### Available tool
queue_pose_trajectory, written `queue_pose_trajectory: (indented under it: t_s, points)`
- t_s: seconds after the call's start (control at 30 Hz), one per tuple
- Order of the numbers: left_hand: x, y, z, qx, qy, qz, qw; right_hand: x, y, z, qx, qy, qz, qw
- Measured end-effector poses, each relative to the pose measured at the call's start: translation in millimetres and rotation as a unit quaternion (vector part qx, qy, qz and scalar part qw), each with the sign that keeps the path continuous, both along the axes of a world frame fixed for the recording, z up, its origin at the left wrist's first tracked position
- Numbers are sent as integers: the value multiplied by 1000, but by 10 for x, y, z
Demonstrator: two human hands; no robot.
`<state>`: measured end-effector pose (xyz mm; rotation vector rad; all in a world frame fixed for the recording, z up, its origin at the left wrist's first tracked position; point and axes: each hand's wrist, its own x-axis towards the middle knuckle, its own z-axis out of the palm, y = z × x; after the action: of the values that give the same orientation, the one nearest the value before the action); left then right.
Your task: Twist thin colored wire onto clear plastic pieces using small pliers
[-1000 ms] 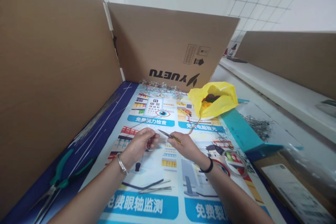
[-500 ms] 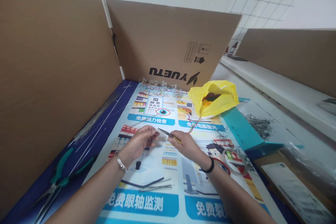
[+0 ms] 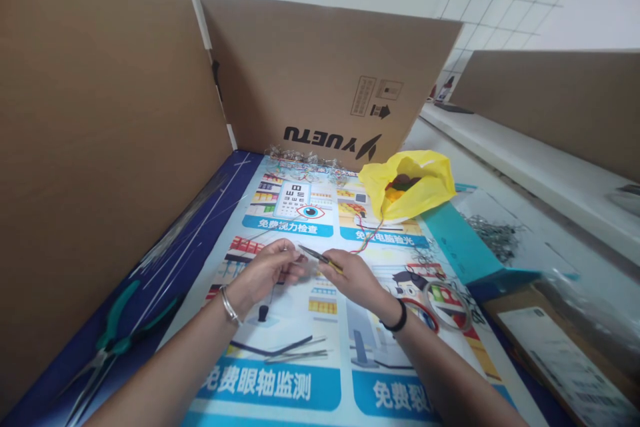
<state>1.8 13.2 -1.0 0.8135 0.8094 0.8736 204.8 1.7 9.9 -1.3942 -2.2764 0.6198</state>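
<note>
Over the middle of the printed poster sheet (image 3: 295, 407), my left hand (image 3: 273, 270) is closed in a pinch. What sits between its thumb and fingertip is too small to make out. My right hand (image 3: 353, 277) grips a slim pair of pliers (image 3: 330, 263) with yellow and black handles. Their dark pointed tip reaches left, close beside the left fingertips; whether it touches anything there I cannot tell. In front of the hands lie several short thin metal rods (image 3: 303, 352). A red-and-green cord (image 3: 369, 238) runs from the yellow bag (image 3: 440, 180) toward the right hand.
Teal-handled pliers (image 3: 117, 340) and thin wires (image 3: 180, 223) lie at left. Cardboard panels (image 3: 310, 73) stand at the left and back. Twisted wire pieces (image 3: 310, 163) line the back. At right are a tape roll (image 3: 447, 307), a teal folder (image 3: 457, 247) and a labelled parcel (image 3: 560, 353).
The pliers' tip has shifted very slightly left, toward the left fingertips. Both hands otherwise keep nearly the same place and grip.
</note>
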Motion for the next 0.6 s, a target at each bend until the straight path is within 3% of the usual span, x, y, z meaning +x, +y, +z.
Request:
queue_pose_trajectory:
  t_s: [0.4,0.6]
  points:
    - [33,-3,11,20,77,-3,997,-9,9,-66,-10,6,-16,1000]
    - [24,24,26,19,84,3,996,57,52,-84,-51,60,28,996]
